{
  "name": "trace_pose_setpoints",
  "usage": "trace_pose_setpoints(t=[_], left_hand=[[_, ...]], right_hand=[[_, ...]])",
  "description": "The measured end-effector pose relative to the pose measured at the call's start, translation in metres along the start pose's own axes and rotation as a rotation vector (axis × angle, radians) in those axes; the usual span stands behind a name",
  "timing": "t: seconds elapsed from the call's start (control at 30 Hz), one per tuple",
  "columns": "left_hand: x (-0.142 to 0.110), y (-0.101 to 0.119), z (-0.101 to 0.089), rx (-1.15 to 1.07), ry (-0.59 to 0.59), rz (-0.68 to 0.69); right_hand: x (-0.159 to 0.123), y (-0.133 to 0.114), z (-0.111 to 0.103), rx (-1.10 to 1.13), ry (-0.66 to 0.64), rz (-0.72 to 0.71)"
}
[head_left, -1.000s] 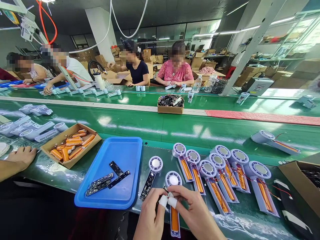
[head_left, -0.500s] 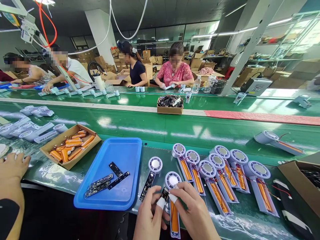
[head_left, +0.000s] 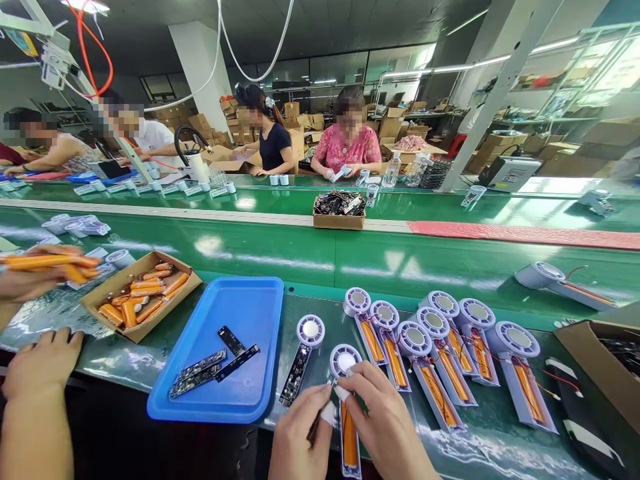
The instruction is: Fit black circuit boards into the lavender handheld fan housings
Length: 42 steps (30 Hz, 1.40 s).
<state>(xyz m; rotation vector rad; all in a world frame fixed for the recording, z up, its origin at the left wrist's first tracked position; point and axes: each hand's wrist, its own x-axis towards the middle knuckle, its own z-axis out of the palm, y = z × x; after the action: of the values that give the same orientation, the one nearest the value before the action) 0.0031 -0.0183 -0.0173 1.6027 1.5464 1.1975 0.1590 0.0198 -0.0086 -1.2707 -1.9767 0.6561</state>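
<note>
The person's left hand [head_left: 300, 437] and right hand [head_left: 385, 420] are working close together over a long fan housing [head_left: 349, 427], which is lying on the green conveyor bench [head_left: 320, 267] directly in front of them. Its long axis is running almost straight toward the person, with the round fan head [head_left: 345, 361] pointing away and an orange cell lying lengthwise in the open body. The left hand is closing on a thin dark strip [head_left: 315, 423], too small to identify, and is holding it just beside the housing. The right hand is curling inward, with its white-wrapped fingertips [head_left: 341, 393] reaching the housing's neck, though whether it is gripping cannot be told. A blue plastic tray [head_left: 215, 287] is sitting to the left, holding three black circuit boards [head_left: 200, 373] and a shorter one [head_left: 231, 337]. Beyond it, a shallow cardboard tray [head_left: 95, 301] is holding loose orange cells [head_left: 145, 293], while a co-worker's hand [head_left: 30, 280] is lifting several more at the left edge. Finished-looking fan housings [head_left: 440, 360] are lying in a slanted row to the right, pointing away from the person
</note>
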Motion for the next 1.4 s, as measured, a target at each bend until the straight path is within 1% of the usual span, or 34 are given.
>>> trace_pose_setpoints(t=[0.1,0.17,0.27,0.37,0.5,0.57,0.67,0.8,0.87,0.93,1.0,1.07,1.1,1.17,1.23,1.3,1.37,1.4], left_hand=[[0.013,0.01,-0.015,-0.076,-0.196,-0.129],[0.021,0.016,-0.023,-0.105,-0.292,-0.16],[0.027,0.02,-0.029,-0.134,-0.357,-0.165],[0.028,0.02,-0.03,-0.145,-0.385,-0.175],[0.027,0.022,-0.031,-0.116,-0.386,-0.215],[0.028,0.024,-0.031,-0.086,-0.393,-0.232],[0.028,0.026,-0.028,-0.101,-0.403,-0.241],[0.028,0.025,-0.028,-0.088,-0.391,-0.23],[0.027,0.024,-0.029,-0.067,-0.395,-0.213],[0.026,0.022,-0.03,-0.072,-0.396,-0.231],[0.024,0.019,-0.03,-0.079,-0.35,-0.286],[0.022,0.015,-0.03,-0.082,-0.288,-0.326],[0.021,0.014,-0.03,-0.071,-0.271,-0.325],[0.02,0.012,-0.03,-0.018,-0.282,-0.285],[0.02,0.011,-0.031,0.052,-0.315,-0.236],[0.019,0.012,-0.03,0.104,-0.321,-0.196],[0.018,0.012,-0.027,0.14,-0.269,-0.149],[0.017,0.012,-0.026,0.158,-0.238,-0.113]], right_hand=[[0.006,0.003,-0.009,0.094,-0.102,0.062],[0.011,0.003,-0.016,0.126,-0.174,0.054],[0.015,0.001,-0.02,0.164,-0.245,0.05],[0.016,0.0,-0.02,0.168,-0.242,0.086],[0.015,-0.002,-0.021,0.127,-0.219,0.059],[0.015,-0.003,-0.024,0.133,-0.243,0.054],[0.014,-0.005,-0.026,0.167,-0.279,0.056],[0.012,-0.008,-0.021,0.142,-0.201,0.045],[0.011,-0.007,-0.022,0.155,-0.19,0.06],[0.009,-0.003,-0.029,0.197,-0.19,0.091],[0.004,0.004,-0.039,0.195,-0.168,0.113],[-0.004,0.013,-0.049,0.121,-0.174,0.112],[-0.009,0.016,-0.052,0.071,-0.2,0.099],[-0.019,0.021,-0.054,-0.018,-0.273,0.051],[-0.026,0.022,-0.051,-0.069,-0.313,0.007],[-0.029,0.021,-0.045,-0.084,-0.315,0.003],[-0.029,0.019,-0.04,-0.077,-0.291,0.02],[-0.028,0.019,-0.039,-0.071,-0.258,0.024]])
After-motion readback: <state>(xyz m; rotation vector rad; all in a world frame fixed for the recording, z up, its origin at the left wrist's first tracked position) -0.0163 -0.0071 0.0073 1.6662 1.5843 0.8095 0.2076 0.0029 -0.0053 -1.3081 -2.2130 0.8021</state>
